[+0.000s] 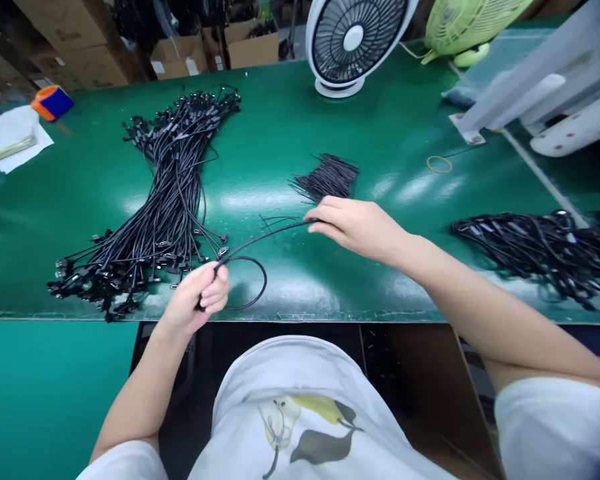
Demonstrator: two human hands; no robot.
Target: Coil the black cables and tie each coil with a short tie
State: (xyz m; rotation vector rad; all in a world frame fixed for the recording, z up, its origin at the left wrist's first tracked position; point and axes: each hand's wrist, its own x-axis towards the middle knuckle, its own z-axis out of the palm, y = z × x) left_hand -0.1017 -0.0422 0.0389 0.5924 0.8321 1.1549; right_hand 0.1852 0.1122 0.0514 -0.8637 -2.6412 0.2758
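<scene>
A black cable (266, 280) runs between my two hands, with a loop hanging beside the left one. My left hand (200, 297), at the front edge of the table, is closed around one end of it. Farther right, my right hand (347, 227) pinches the cable's other stretch between thumb and fingers. Just beyond the right hand lies a small pile of short black ties (330, 177); a few loose ties (279, 220) lie under the cable. To the left spreads a large bundle of black cables with connectors (173, 173).
Coiled black cables (525, 247) lie on the green table (260, 147) at the right. A white fan (353, 40) and a yellow-green fan (467, 27) stand at the back. Papers (17, 137), an orange-and-blue object (53, 103), a grey metal bracket (525, 73) and a yellow ring (439, 164) are also there.
</scene>
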